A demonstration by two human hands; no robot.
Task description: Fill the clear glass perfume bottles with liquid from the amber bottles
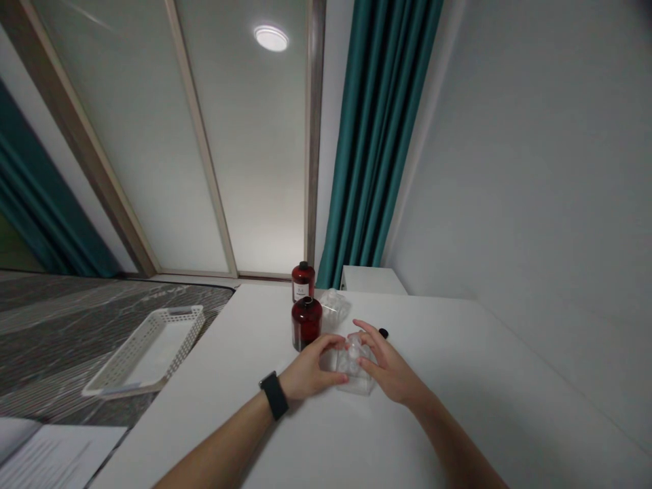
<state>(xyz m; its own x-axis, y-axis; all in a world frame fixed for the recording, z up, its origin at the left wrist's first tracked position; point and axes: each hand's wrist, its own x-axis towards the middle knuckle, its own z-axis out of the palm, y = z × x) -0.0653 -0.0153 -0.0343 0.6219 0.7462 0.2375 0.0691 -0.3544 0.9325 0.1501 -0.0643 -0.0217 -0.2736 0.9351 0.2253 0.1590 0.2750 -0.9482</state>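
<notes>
Both hands are at a clear plastic piece (358, 385) on the white table. It looks like a see-through package or container; its exact kind is hard to make out. My left hand (313, 368), wearing a black watch (274, 395), curls its thumb and fingers round the left side. From the right, my right hand (384, 367) grips the upper part with thumb and fingers. Just beyond my left hand stands a dark red-brown bottle (307, 323) with its neck upward. A black cap (383, 333) lies behind my right hand, partly hidden by it.
A second red-brown bottle (303, 275) with a white label and black top stands farther back. Crumpled clear plastic (335, 307) lies beside the bottles. Left of the table (229, 387) are a white perforated basket (145, 339) and an open book (66, 455).
</notes>
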